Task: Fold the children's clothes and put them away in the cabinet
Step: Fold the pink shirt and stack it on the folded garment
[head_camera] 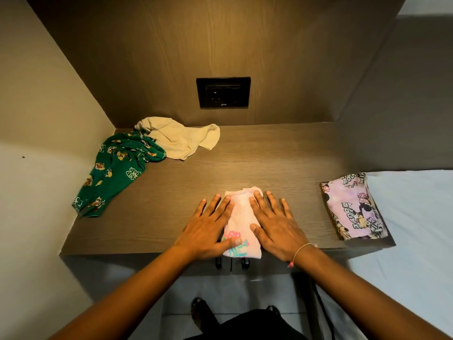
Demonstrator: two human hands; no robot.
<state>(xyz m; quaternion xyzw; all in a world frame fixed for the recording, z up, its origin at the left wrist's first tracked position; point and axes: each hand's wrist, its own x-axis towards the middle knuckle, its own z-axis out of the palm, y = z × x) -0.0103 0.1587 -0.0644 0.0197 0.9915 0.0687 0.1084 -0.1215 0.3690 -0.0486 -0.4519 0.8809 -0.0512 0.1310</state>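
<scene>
Pressing flat, both hands, left hand (207, 233) and right hand (275, 229), lie open-palmed on the folded pink garment (241, 218) at the tabletop (269, 163) front edge, gripping nothing; smoothing outward evenly should keep creases crisp.

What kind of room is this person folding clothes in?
Probably a bedroom at home: a built-in wooden counter in a niche with a wall socket, a bed with a pale sheet right beside it, and children's clothes like the green cartoon-print garment.
</scene>
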